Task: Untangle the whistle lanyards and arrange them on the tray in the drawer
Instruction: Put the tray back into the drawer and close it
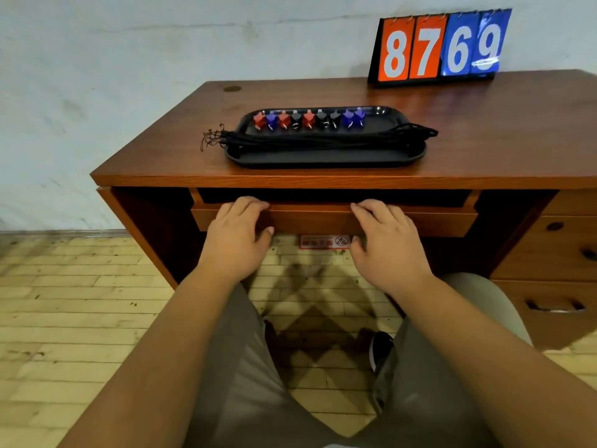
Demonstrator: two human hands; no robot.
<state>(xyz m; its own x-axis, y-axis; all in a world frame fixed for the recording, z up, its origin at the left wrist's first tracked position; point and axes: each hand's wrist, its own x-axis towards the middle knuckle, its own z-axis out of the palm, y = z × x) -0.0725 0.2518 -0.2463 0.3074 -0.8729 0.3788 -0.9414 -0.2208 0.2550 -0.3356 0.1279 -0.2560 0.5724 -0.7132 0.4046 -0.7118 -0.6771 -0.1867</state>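
A black tray (323, 156) sits on the wooden desk top. Along its far side stand several red, blue and black whistles (308, 119) in a row. Their black lanyards (323, 139) lie bundled lengthwise across the tray, with ends hanging over both short edges. Under the desk top a shallow wooden drawer (326, 219) is slightly pulled out. My left hand (237, 236) grips the drawer front left of centre, fingers curled over its top edge and thumb on the face. My right hand (386, 240) holds the drawer front the same way to the right.
A flip scoreboard (441, 46) reading 8769 stands at the back right of the desk (161, 150). A stack of drawers (549, 253) fills the right pedestal. My knees and a black shoe (381, 347) are below, on a pale brick floor. A white wall is behind.
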